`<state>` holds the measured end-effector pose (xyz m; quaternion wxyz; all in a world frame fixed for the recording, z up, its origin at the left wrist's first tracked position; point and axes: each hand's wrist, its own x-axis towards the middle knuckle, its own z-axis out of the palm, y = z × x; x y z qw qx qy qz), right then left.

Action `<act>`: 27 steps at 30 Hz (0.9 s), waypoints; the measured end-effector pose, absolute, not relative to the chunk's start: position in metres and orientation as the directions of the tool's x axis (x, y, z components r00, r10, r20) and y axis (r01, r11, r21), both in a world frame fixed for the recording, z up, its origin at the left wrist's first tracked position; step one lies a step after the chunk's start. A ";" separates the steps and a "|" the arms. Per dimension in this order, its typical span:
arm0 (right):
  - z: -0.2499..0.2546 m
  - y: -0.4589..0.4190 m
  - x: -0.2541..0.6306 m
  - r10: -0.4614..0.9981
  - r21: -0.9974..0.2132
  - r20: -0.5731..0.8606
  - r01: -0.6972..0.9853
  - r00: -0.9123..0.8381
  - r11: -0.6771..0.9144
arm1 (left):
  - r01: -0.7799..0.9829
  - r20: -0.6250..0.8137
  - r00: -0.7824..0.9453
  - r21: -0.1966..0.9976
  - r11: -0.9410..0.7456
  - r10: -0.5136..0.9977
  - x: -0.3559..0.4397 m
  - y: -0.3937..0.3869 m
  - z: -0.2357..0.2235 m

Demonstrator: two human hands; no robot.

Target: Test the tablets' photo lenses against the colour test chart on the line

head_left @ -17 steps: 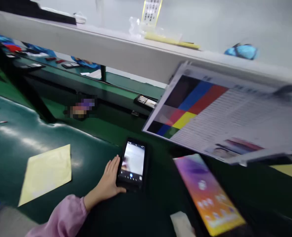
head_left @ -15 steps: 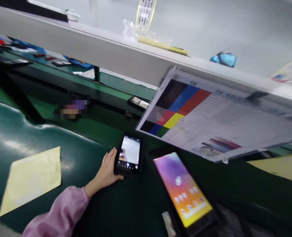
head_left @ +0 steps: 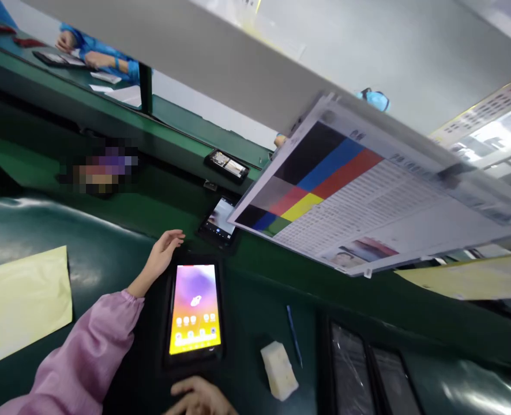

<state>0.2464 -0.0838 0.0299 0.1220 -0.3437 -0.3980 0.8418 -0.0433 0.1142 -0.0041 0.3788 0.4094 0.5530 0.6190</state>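
My left hand [head_left: 162, 251], in a pink sleeve, hovers open over the dark green mat, just left of the top corner of a tablet [head_left: 194, 309] with a lit purple-to-orange screen. It holds nothing. A smaller lit device [head_left: 218, 222] lies farther back, apart from the hand, partly under the hanging colour test chart [head_left: 346, 196]. My right hand [head_left: 201, 397] shows at the bottom edge, fingers spread, just below the tablet's near end and holding nothing.
A white sponge block [head_left: 279, 370] and a blue pen [head_left: 293, 335] lie right of the tablet. Two dark screens [head_left: 370, 374] sit at lower right. A yellow sheet [head_left: 19, 302] lies at left. Another phone [head_left: 227, 165] rests on the green conveyor; another person's hands [head_left: 91, 56] work beyond it.
My left hand has let go of the small device and drawn back toward the colourful tablet. The view has swung right and down, and my right hand has come into view.
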 end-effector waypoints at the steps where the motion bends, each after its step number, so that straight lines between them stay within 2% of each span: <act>1: 0.041 -0.079 0.246 0.470 -0.752 -0.497 0.092 -0.729 -0.653 | -0.028 0.075 -0.360 0.995 -0.091 0.930 -0.046 0.111 -0.003; 2: 0.052 -0.073 0.245 0.539 -0.771 -0.514 0.085 -0.667 -0.631 | -0.033 0.065 -0.348 0.996 -0.081 0.935 -0.048 0.108 -0.001; 3: 0.063 -0.064 0.245 0.674 -0.836 -0.491 0.080 -0.553 -0.543 | -0.033 0.057 -0.340 0.997 -0.072 0.939 -0.050 0.107 0.000; 4: 0.071 -0.054 0.244 0.832 -0.909 -0.415 0.137 -0.368 -0.393 | -0.030 0.051 -0.332 0.997 -0.064 0.942 -0.050 0.106 0.002; 5: 0.076 -0.044 0.243 0.928 -0.938 -0.308 0.229 -0.209 -0.260 | -0.022 0.046 -0.324 0.998 -0.056 0.945 -0.050 0.106 0.003; 7: 0.078 -0.025 0.241 0.984 -0.913 -0.171 0.383 -0.045 -0.141 | -0.002 0.039 -0.312 0.999 -0.042 0.949 -0.049 0.106 0.005; 16: 0.049 -0.011 0.222 0.987 -0.866 -0.155 0.486 -0.037 -0.117 | 0.091 0.053 -0.286 0.995 -0.028 0.957 -0.047 0.107 0.010; 22: 0.056 -0.014 0.223 0.986 -0.897 -0.165 0.416 -0.001 -0.149 | 0.158 0.097 -0.319 0.986 -0.047 0.943 -0.045 0.097 0.013; 27: 0.076 -0.025 0.213 0.985 -0.844 -0.172 0.518 -0.019 -0.138 | 0.269 0.179 -0.274 0.957 -0.104 0.945 -0.044 0.085 0.019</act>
